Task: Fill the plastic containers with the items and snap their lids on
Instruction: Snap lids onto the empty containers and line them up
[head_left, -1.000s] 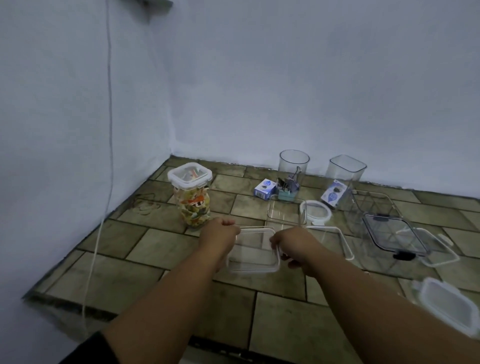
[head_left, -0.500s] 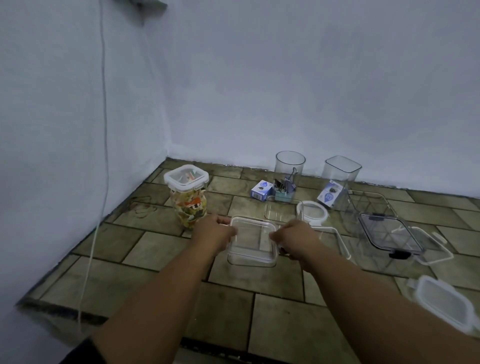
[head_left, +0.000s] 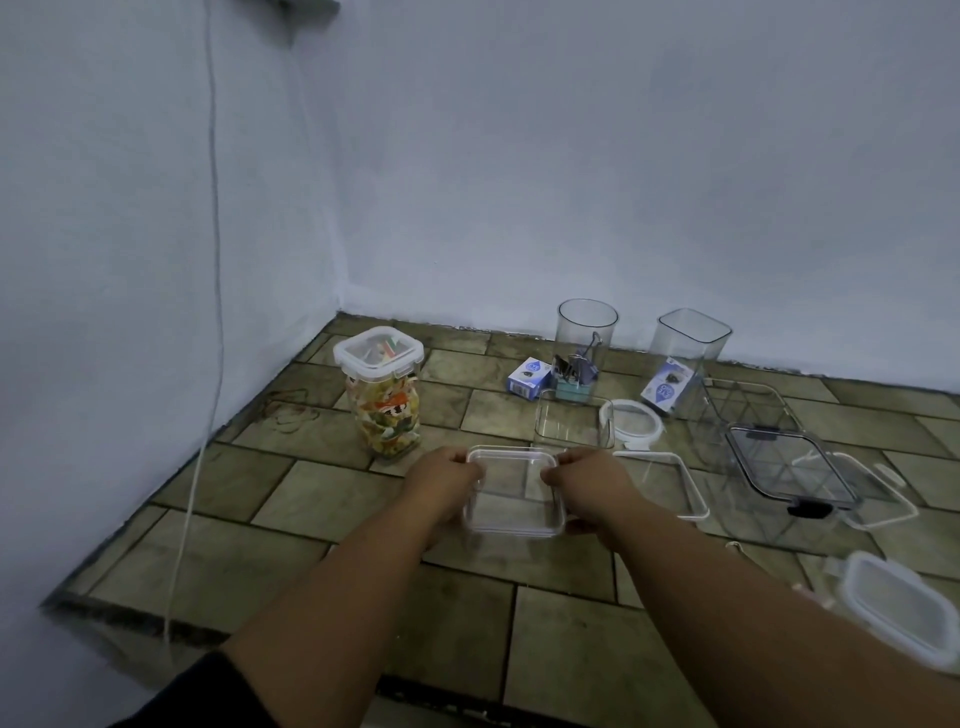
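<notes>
Lowest right, a white-rimmed lid (head_left: 896, 610) lying apart, cut by the frame edge. At centre, left hand (head_left: 441, 480) and right hand (head_left: 587, 480) clamped on opposite sides of a shallow square container (head_left: 514, 491), fingertips hooked over its rim. Compared with a second ago, container drawn slightly clear of the square lid frame (head_left: 670, 486) beside it; whether lifted off the tiled surface or merely resting, not determinable. Judged as positioning for filling: container appears empty, though its clear walls make that uncertain. Further out, left, a tall jar (head_left: 384, 395) already filled and lidded. Beyond, a clear tray (head_left: 571, 423), round lid (head_left: 631, 423), binder clips (head_left: 574, 369), two small boxes, two open tumblers against the wall. Right, a divided container under a dark-framed lid (head_left: 789, 467), compartment contents indistinct.
</notes>
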